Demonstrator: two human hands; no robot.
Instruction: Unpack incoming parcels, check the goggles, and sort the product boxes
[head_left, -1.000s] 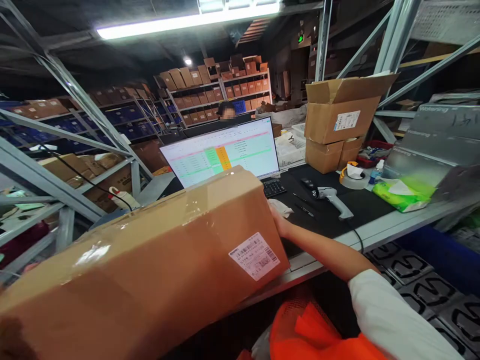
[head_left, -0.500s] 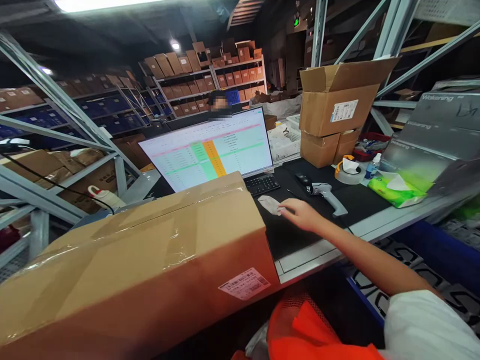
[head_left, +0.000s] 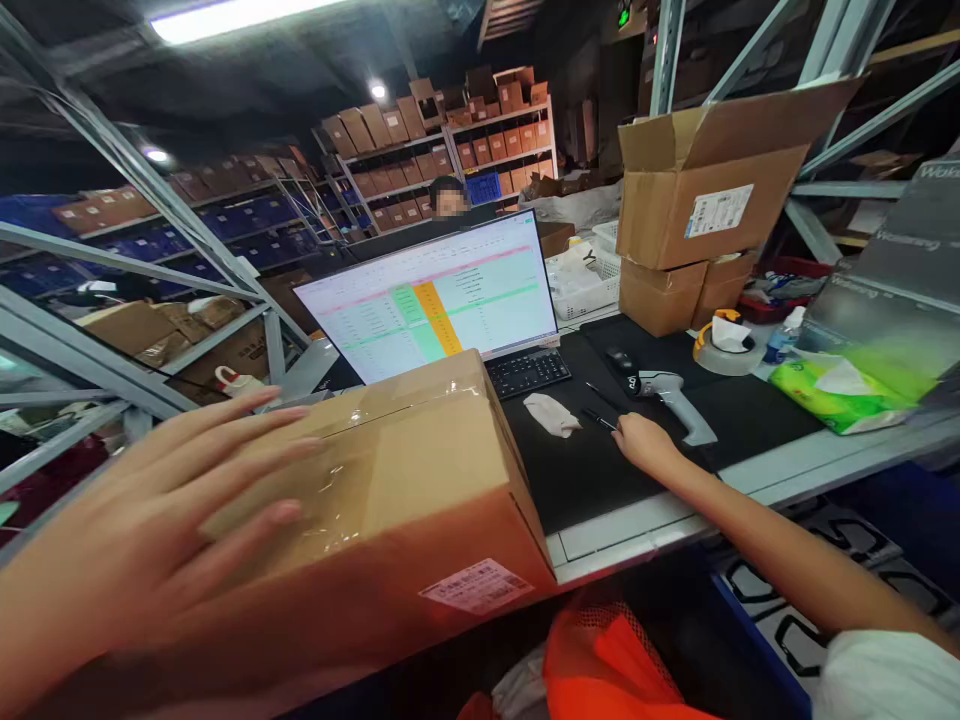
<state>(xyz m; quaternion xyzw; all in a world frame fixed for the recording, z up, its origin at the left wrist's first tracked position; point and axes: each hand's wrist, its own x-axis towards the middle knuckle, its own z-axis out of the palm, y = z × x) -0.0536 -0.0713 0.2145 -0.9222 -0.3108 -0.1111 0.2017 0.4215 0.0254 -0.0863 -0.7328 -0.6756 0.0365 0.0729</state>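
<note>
Moved since the earlier frame: right hand, shifted rightward, away from the tissue; left hand, come into view at near left.

Box, one — taped along the top, label on its near side; placed at near left, across the near edge of the table.

Left hand: fingers spread, gripping nothing, palm down over the box top; blurred, contact cannot be told.

Right hand: fingers closed on the near end of a pen, right of the tissue, near side of a thin rod. Scanner just beyond, to the right.

Step in hand, as judged: box set in place, pen being taken up. Next move seems to call for a firm pinch — pen kept clear of the rod, box steadied.
</note>
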